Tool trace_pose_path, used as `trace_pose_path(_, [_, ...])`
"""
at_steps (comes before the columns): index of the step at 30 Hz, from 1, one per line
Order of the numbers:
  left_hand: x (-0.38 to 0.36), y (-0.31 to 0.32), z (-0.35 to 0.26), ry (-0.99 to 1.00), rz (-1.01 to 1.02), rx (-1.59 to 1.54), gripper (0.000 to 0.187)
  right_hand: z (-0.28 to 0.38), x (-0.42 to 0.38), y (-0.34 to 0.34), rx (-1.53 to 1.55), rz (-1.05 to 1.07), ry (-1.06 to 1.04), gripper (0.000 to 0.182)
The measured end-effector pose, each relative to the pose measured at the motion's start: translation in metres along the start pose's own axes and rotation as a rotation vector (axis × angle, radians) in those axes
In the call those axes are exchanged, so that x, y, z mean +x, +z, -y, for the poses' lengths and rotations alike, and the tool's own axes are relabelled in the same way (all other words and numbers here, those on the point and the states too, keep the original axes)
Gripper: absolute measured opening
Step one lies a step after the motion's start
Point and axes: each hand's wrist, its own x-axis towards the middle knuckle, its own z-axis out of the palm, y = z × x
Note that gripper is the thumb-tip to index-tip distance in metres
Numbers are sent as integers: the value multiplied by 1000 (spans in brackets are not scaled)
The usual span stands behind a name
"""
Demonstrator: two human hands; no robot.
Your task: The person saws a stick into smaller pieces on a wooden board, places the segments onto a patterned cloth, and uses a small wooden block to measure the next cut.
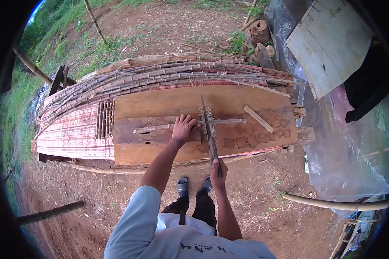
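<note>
My left hand (186, 128) is wrapped around a knobby woody stem (155, 127) that lies crosswise on a wooden board (160, 100), pressing it down just left of the saw. In my right hand (218, 173), at the near edge of the board, is the handle of a hand saw (207, 123). Its blade points away from me and crosses the stem. Pale sawdust (208, 113) is scattered on both sides of the blade. A short flat wooden strip (258, 118) rests on the board to the right of the saw.
Many long knobby stems (160, 77) lie along the table's far side. Short cut pieces (104, 120) are lined up at the left on a red-and-white patterned cloth (69, 131). Plastic sheeting (345, 151) and a metal-looking panel (328, 47) stand at the right.
</note>
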Motion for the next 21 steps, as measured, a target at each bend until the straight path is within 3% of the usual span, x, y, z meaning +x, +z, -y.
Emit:
trace_pose_path(4, [1, 0, 1, -13, -32, -7, 23, 18, 52, 28, -118, -36, -184, 36])
trace_pose_path(10, [1, 1, 1, -21, -39, 12, 23, -7, -7, -4, 33, 36, 38, 29])
trace_pose_path(17, [2, -2, 0, -14, 12, 15, 23, 8, 64, 28, -6, 26, -34, 33])
trace_pose_path(21, [1, 0, 1, -11, 7, 15, 23, 8, 42, 26, 5, -44, -27, 33])
